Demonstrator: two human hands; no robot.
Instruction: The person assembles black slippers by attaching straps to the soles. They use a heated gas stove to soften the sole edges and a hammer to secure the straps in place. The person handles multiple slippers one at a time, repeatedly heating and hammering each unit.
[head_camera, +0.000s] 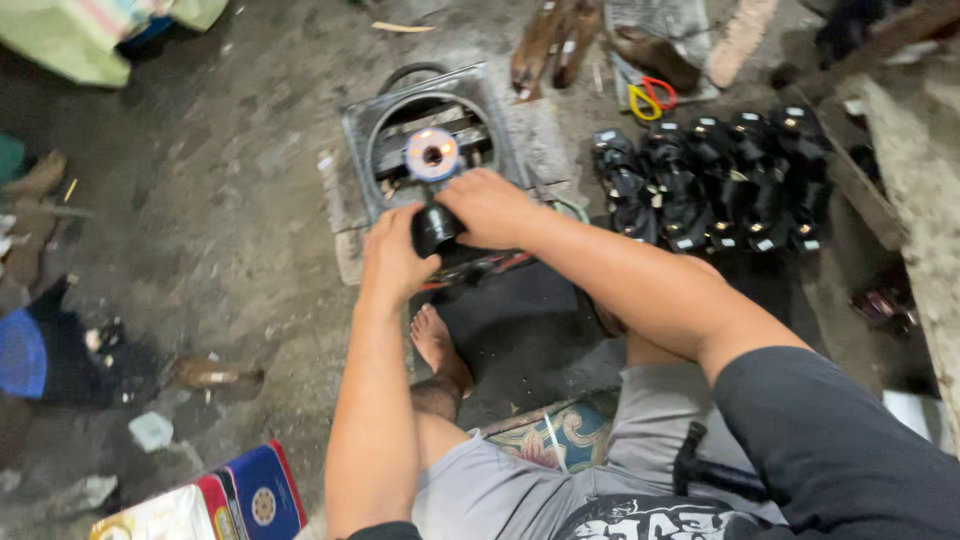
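Left hand (395, 255) and right hand (490, 207) both grip a black cylinder (436, 230) — mostly hidden — just before the lit burner (432, 154).

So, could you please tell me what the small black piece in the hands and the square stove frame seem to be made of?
The small black piece, held between the left hand and the right hand, looks like glossy black plastic or rubber: it shows a soft sheen, though the hands hide most of it. The square stove frame looks like dull grey sheet metal, scuffed and stained, with thin, sharp edges.
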